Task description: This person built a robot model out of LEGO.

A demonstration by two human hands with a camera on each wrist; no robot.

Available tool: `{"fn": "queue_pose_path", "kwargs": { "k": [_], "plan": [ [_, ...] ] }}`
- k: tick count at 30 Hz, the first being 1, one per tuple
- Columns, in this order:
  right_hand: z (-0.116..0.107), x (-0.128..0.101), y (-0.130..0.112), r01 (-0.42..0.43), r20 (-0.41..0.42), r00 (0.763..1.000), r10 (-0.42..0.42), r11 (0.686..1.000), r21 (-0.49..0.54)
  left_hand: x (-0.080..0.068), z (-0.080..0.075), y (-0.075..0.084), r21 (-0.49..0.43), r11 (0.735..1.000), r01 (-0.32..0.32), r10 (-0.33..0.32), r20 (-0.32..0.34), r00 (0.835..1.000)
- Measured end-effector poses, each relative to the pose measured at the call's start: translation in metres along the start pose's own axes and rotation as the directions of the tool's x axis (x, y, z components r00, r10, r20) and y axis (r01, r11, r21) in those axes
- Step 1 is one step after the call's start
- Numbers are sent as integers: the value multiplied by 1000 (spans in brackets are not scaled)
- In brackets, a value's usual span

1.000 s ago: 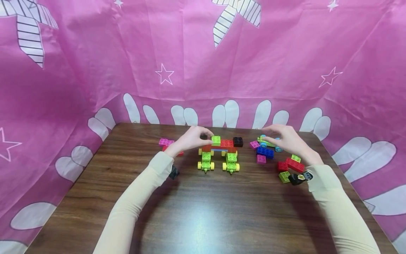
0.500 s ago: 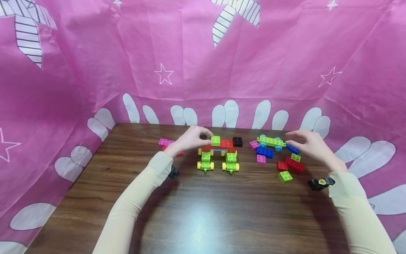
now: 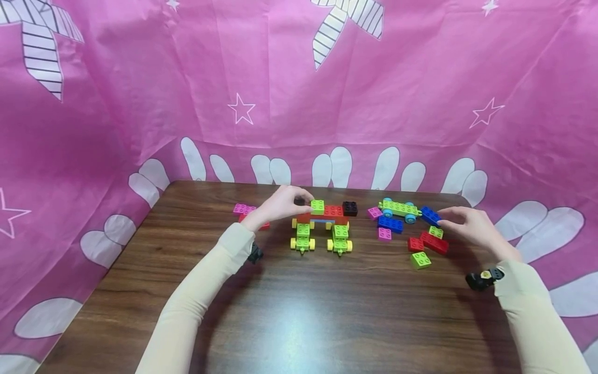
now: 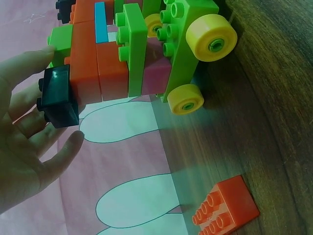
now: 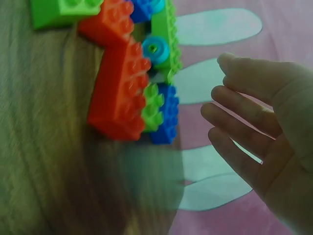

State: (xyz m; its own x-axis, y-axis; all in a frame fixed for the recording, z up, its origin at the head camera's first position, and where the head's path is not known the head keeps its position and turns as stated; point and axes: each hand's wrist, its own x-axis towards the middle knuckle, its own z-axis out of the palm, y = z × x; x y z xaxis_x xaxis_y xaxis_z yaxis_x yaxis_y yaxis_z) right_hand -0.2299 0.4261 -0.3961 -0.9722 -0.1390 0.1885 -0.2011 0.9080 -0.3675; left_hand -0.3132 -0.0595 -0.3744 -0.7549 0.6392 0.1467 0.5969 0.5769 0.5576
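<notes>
the landmark is the brick vehicle [image 3: 322, 223], a plastic build of red, green, blue and black studded bricks standing on two green wheeled bases with yellow wheels, near the far middle of the dark wooden table [image 3: 289, 306]. the left hand [image 3: 280, 204] rests against the vehicle's left end, fingers curled round a small dark translucent brick [image 4: 57, 98] at that end; in the left wrist view the fingertips touch the brick's sides and a green brick above it, so the hand grips the build there. a loose red studded brick [image 4: 225, 208] lies on the table just left of the vehicle, with pink flat bricks [image 3: 244, 209] beside it.

well to the right of the vehicle, the right hand [image 3: 467, 224] hovers with fingers straight and relaxed, holding nothing. its fingertips are just beside a small blue brick [image 3: 430, 215] and a small green brick [image 3: 436, 232] that sits against a long red brick [image 3: 434, 242]; whether they touch cannot be told. between this cluster and the vehicle lie a long green plate with light-blue wheels [image 3: 399, 209], a blue brick [image 3: 390, 224] and two small pink bricks [image 3: 384, 234]. a green square brick [image 3: 420, 259] lies nearer the person.
</notes>
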Motion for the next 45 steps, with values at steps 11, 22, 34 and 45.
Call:
{"fn": "queue_pose_path", "kwargs": {
  "k": [11,22,34,45],
  "plan": [
    [15,-10,25,-187,118,978,174,976,108,0,0,0,9,1000,-8,8,8,1000],
    [21,-7,33,-192,147,972,183,980,55,0,-3,2,23,999,-25,25,5,1000],
    [27,-6,38,-202,188,964,188,978,58,0,-2,1,31,999,-17,17,10,1000],
    [25,-7,37,-157,156,976,152,988,16,0,-2,3,18,1000,-6,5,15,1000]
  ]
}}
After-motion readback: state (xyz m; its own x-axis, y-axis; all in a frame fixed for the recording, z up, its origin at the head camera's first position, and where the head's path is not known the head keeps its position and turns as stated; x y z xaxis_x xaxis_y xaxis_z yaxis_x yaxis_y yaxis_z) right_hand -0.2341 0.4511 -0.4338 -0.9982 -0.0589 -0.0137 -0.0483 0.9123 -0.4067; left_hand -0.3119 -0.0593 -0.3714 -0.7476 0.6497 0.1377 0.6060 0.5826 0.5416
